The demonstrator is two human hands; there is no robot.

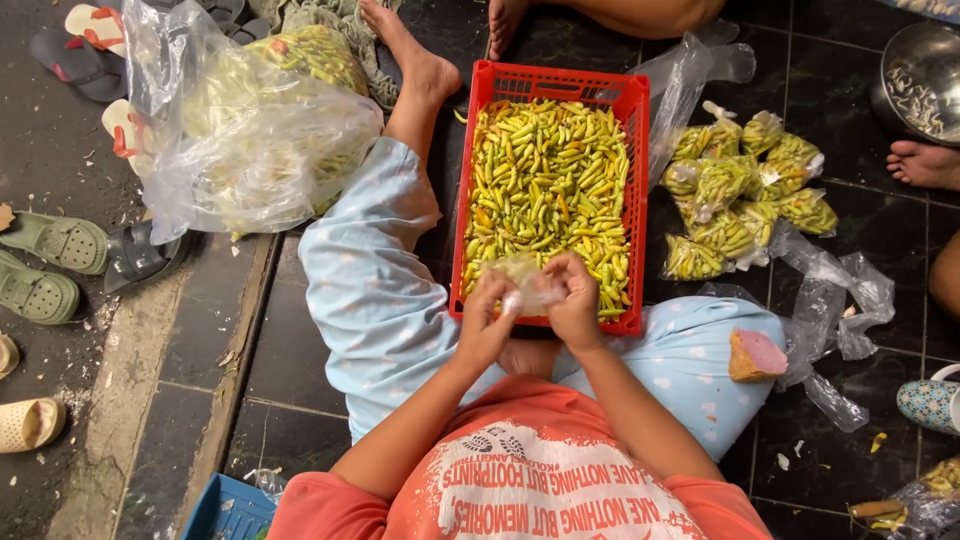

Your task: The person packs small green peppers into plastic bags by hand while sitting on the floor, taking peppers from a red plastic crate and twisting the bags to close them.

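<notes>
I sit on a dark tiled floor with a red plastic crate [636, 190] between my legs, full of small yellow-green chili peppers [545, 185]. My left hand [487, 322] and my right hand [575, 300] meet over the crate's near edge. Both pinch a small clear plastic bag [527, 283] that holds a few peppers, the left at its lower left, the right at its right side.
Several filled, tied bags of peppers [740, 195] lie right of the crate with loose empty bags [835, 290]. A big clear sack of peppers [250, 120] sits at the left. Other people's bare feet [925, 165], a metal bowl [925, 80] and sandals [55, 245] ring the area.
</notes>
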